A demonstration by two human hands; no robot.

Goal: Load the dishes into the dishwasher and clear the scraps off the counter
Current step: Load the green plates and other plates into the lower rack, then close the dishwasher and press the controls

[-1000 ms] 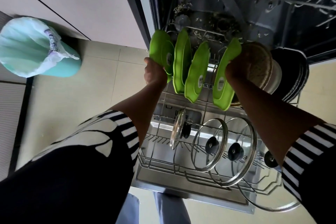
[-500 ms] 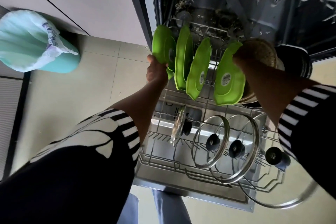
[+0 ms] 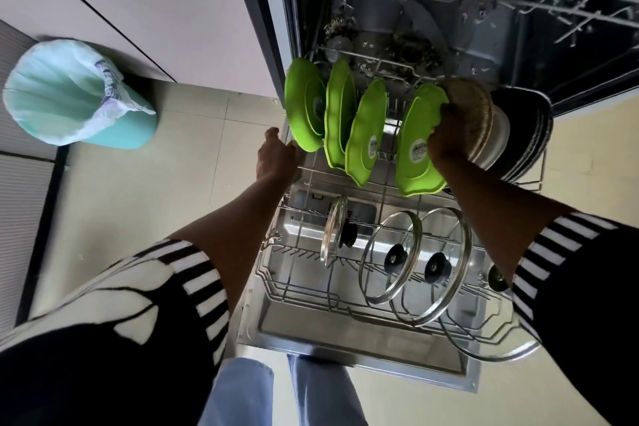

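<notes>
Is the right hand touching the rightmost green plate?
Touching. The head view shows the right hand curled round the edge of the rightmost green plate.

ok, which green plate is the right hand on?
The rightmost green plate, beside the tan bowl: the right hand grips its rim. The other three stand further left, clear of that hand.

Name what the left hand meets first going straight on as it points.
Likely the lower rim of the leftmost round green plate, just ahead of the left hand; depth is unclear.

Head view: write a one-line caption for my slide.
Right hand grips the rightmost of four green plates standing in the dishwasher's lower wire rack; left hand beside the leftmost.
</notes>
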